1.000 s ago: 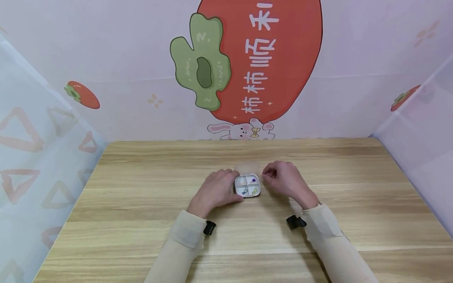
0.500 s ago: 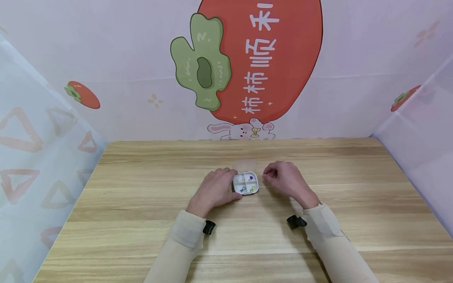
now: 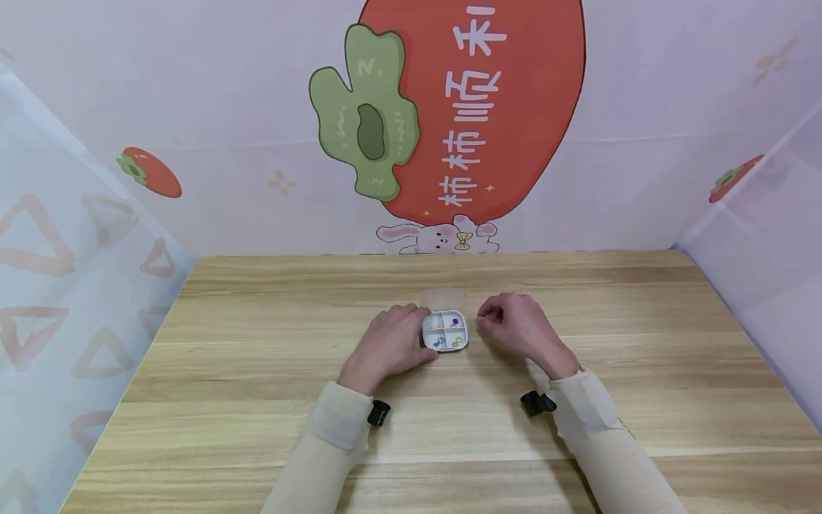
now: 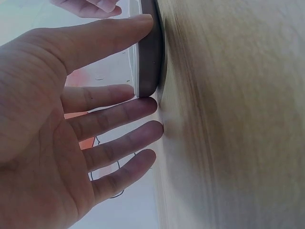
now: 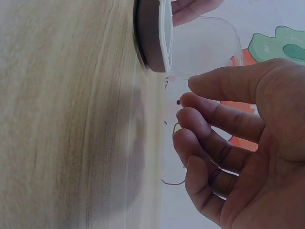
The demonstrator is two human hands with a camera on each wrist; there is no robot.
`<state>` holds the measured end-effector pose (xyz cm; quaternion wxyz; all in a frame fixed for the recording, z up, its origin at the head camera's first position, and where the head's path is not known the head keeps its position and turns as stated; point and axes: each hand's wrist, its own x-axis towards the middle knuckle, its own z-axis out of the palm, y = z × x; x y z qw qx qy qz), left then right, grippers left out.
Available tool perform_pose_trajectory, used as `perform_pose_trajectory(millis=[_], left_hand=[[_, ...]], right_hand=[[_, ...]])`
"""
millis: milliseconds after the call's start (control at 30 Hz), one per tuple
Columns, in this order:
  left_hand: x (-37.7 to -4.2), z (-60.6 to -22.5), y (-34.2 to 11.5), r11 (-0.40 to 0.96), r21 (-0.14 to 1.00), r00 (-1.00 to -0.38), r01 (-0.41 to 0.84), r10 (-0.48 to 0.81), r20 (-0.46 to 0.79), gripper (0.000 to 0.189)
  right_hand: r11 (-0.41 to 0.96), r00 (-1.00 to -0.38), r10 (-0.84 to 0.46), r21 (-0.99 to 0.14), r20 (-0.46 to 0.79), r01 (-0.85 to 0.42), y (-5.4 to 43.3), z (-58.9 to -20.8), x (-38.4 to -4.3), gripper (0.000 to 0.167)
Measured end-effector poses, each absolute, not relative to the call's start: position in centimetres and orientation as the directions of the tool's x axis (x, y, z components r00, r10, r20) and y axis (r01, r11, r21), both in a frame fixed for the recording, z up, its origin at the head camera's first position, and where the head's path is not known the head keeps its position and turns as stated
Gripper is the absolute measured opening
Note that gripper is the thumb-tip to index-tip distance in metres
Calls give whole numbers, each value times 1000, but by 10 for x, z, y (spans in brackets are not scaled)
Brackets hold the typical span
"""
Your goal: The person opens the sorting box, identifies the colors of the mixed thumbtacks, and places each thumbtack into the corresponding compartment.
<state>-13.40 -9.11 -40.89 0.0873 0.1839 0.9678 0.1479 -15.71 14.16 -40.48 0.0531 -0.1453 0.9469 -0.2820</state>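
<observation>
A small pill box (image 3: pixel 445 331) with white dividers and a dark underside sits on the table, its clear lid (image 5: pixel 205 45) standing up at the back. Its several compartments hold tiny pieces, among them a purple one (image 3: pixel 454 322), yellow-green ones (image 3: pixel 457 342) and blue-grey ones (image 3: pixel 439 343). My left hand (image 3: pixel 393 345) grips the box from the left, thumb along the near side and index finger at the far left corner; the other fingers are spread. My right hand (image 3: pixel 519 330) rests just right of the box, fingers loosely curled, with nothing visible between thumb and fingertips.
The wooden table (image 3: pixel 257 400) extends on all sides of the box. A printed cloth backdrop (image 3: pixel 257 107) rises behind the table's far edge, with cloth walls at left and right. Black wrist cameras (image 3: pixel 379 412) sit on both cuffs.
The pill box has shifted slightly left and away from me, turning a little, with the left hand on it. Its lid looks more upright. The right hand has barely moved.
</observation>
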Motion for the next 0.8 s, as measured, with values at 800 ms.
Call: perform_pose_trajectory(millis=[800], left_hand=[[-135,-406,-101,899,341,-943,273,321,-92,74]], right_hand=[[767,-961,-273,-612,-39,-193,142,-406,-158,17]])
